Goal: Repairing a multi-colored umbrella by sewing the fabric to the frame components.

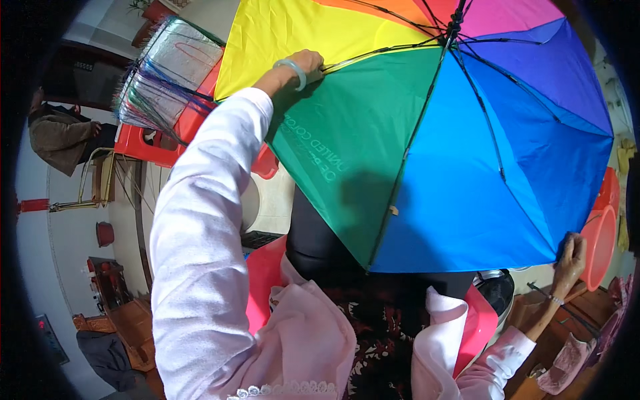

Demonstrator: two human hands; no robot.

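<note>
A spread rainbow-coloured umbrella (460, 180) lies across my lap, its underside and thin black ribs toward me. The black hub (453, 30) shows at the top of the view. My left hand (308, 65), with a pale bangle (293, 72) on its wrist, is closed round a rib where the yellow and green panels meet. At the right corner of the blue panels, my right hand (569, 260) pinches the canopy's edge. A small pale tag (394, 211) sits on the rib between green and blue.
At the left a red plastic stool (143, 143) bears a foil-like block with many wires (170, 73). Another person (63, 137) is farther left. A pink basin (600, 247) stands beside my right hand. Wooden furniture (133, 327) stands at the lower left.
</note>
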